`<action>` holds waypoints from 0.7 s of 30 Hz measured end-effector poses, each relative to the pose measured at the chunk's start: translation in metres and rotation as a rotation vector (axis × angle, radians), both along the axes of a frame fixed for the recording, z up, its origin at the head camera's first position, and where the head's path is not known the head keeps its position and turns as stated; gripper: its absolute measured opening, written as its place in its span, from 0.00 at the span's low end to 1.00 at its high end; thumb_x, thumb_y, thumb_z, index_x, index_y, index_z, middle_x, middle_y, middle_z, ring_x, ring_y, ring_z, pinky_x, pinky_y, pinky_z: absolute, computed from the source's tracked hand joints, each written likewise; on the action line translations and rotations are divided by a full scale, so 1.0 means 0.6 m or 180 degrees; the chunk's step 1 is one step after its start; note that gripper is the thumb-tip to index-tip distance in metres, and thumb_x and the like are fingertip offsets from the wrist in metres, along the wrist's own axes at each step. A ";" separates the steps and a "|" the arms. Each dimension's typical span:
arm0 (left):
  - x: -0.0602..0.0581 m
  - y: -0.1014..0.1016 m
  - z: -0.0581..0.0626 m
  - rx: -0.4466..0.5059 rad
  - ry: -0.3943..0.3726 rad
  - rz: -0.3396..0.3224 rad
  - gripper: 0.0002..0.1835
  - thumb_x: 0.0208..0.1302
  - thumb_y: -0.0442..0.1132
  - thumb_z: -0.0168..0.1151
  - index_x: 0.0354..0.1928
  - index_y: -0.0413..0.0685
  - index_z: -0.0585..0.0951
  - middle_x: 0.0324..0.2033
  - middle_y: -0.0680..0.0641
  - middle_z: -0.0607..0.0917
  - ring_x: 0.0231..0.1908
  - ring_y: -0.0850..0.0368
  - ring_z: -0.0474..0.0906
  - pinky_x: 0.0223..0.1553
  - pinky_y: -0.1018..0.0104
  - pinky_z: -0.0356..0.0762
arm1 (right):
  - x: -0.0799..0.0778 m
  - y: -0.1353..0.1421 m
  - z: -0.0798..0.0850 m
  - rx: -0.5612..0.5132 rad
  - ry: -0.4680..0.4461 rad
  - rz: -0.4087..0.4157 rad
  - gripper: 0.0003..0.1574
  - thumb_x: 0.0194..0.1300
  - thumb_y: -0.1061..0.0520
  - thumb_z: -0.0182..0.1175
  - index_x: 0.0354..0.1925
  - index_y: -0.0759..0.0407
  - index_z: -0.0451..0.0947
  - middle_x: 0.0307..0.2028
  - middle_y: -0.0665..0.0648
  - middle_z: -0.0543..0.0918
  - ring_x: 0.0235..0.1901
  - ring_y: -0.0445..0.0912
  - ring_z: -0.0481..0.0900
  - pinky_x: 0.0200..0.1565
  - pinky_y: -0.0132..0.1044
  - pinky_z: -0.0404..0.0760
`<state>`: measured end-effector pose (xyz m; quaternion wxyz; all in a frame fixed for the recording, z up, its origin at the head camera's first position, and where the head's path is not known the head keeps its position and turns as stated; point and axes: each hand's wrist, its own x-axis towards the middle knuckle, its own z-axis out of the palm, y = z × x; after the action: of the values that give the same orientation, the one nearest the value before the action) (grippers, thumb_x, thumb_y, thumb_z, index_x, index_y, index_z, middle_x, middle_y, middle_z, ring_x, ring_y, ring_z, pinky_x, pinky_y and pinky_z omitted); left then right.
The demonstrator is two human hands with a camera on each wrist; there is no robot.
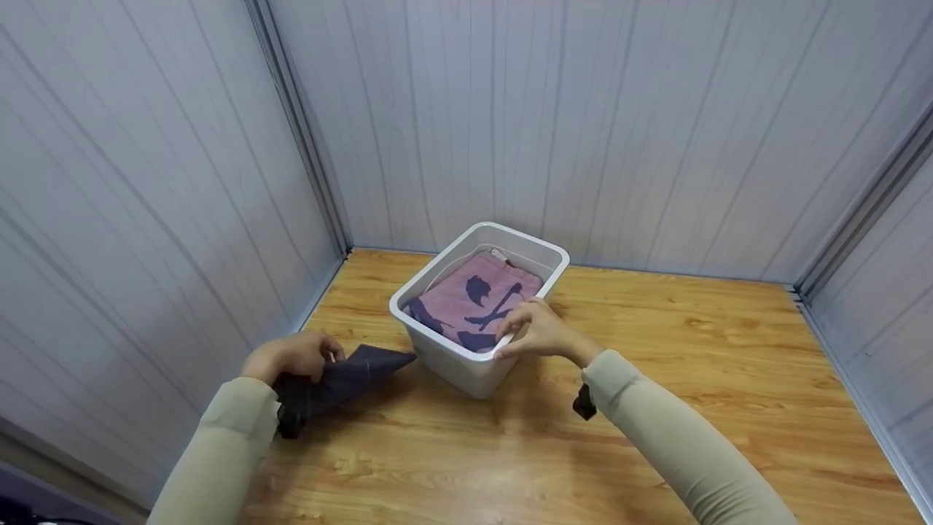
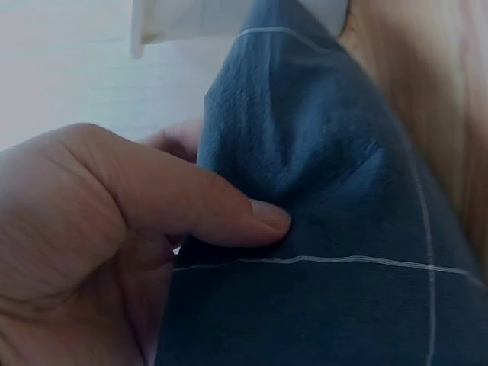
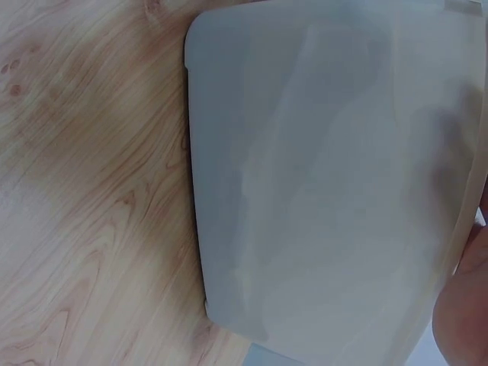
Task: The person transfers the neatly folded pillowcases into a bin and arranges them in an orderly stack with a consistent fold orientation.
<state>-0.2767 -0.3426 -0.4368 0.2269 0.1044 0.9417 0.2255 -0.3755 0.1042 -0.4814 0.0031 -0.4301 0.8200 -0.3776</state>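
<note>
My left hand [image 1: 302, 355] pinches a folded dark blue cloth [image 1: 364, 372] with thin white lines, left of a white plastic bin [image 1: 452, 361]. Up close in the left wrist view, the thumb presses flat on the cloth [image 2: 328, 191], and the other fingers are mostly hidden behind it. The cloth's pointed end reaches toward the bin's side. My right hand [image 1: 539, 332] grips the bin's near right rim, fingers over the inside and thumb outside. Inside the bin lies a folded pink cloth [image 1: 466, 299] with dark blue patterns.
The bin stands on a wood-grain floor [image 1: 692, 379], close to the back wall [image 1: 510, 131] of pale panels. Another panelled wall [image 1: 146, 168] rises near my left arm, and a third [image 1: 896, 328] stands at the far right. A thin white cord or handle [image 1: 452, 262] curves inside the bin.
</note>
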 end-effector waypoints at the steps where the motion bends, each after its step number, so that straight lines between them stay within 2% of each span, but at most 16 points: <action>1: 0.001 0.001 0.004 0.0031 -0.0042 -0.0011 0.27 0.50 0.15 0.57 0.48 0.45 0.89 0.46 0.41 0.90 0.40 0.51 0.78 0.39 0.63 0.75 | 0.000 0.000 0.000 -0.0002 0.0012 0.0010 0.17 0.49 0.47 0.86 0.33 0.55 0.93 0.32 0.54 0.93 0.36 0.42 0.80 0.61 0.50 0.64; 5: 0.003 0.005 0.021 0.0141 -0.0205 -0.0110 0.25 0.51 0.15 0.58 0.44 0.47 0.89 0.39 0.48 0.88 0.36 0.54 0.76 0.38 0.64 0.75 | 0.002 0.001 0.003 0.0006 0.0019 0.0043 0.18 0.50 0.47 0.86 0.33 0.56 0.93 0.32 0.54 0.93 0.36 0.42 0.81 0.64 0.54 0.64; 7: 0.005 0.007 0.029 0.0225 -0.0317 -0.0135 0.24 0.52 0.15 0.58 0.43 0.47 0.88 0.37 0.50 0.86 0.36 0.55 0.76 0.39 0.65 0.75 | 0.002 0.003 0.005 0.0030 0.0005 0.0035 0.18 0.50 0.47 0.86 0.34 0.55 0.93 0.33 0.53 0.93 0.36 0.43 0.81 0.63 0.53 0.65; 12: 0.006 0.014 0.045 0.0426 -0.0517 -0.0287 0.21 0.55 0.16 0.58 0.44 0.45 0.88 0.36 0.52 0.85 0.36 0.56 0.76 0.41 0.64 0.77 | 0.004 0.005 0.006 0.0134 -0.0009 -0.0026 0.19 0.50 0.44 0.86 0.36 0.53 0.94 0.34 0.51 0.93 0.38 0.43 0.80 0.56 0.45 0.66; 15: 0.005 0.020 0.053 0.0529 -0.0579 -0.0447 0.21 0.54 0.16 0.59 0.45 0.43 0.87 0.37 0.53 0.85 0.37 0.57 0.77 0.42 0.66 0.77 | 0.005 0.006 0.008 0.0132 -0.0026 0.0007 0.21 0.50 0.45 0.86 0.39 0.54 0.94 0.37 0.51 0.94 0.39 0.43 0.81 0.54 0.39 0.70; 18: 0.001 0.028 0.058 0.0618 -0.0591 -0.0589 0.22 0.53 0.15 0.60 0.47 0.40 0.88 0.37 0.53 0.85 0.38 0.59 0.78 0.43 0.68 0.79 | 0.007 0.002 0.012 -0.0016 -0.0114 0.0140 0.26 0.51 0.49 0.87 0.45 0.61 0.93 0.42 0.58 0.94 0.43 0.51 0.86 0.54 0.40 0.78; 21: -0.002 0.037 0.064 0.0712 -0.0600 -0.0680 0.22 0.54 0.16 0.62 0.49 0.39 0.88 0.38 0.52 0.87 0.39 0.59 0.80 0.45 0.69 0.80 | 0.014 -0.004 0.017 -0.0196 -0.0228 0.0264 0.32 0.50 0.54 0.87 0.51 0.67 0.90 0.48 0.66 0.93 0.50 0.64 0.87 0.58 0.51 0.84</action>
<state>-0.2777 -0.3206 -0.3982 0.3239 0.2068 0.8688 0.3122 -0.3669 0.1017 -0.4714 0.0349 -0.4498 0.7888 -0.4175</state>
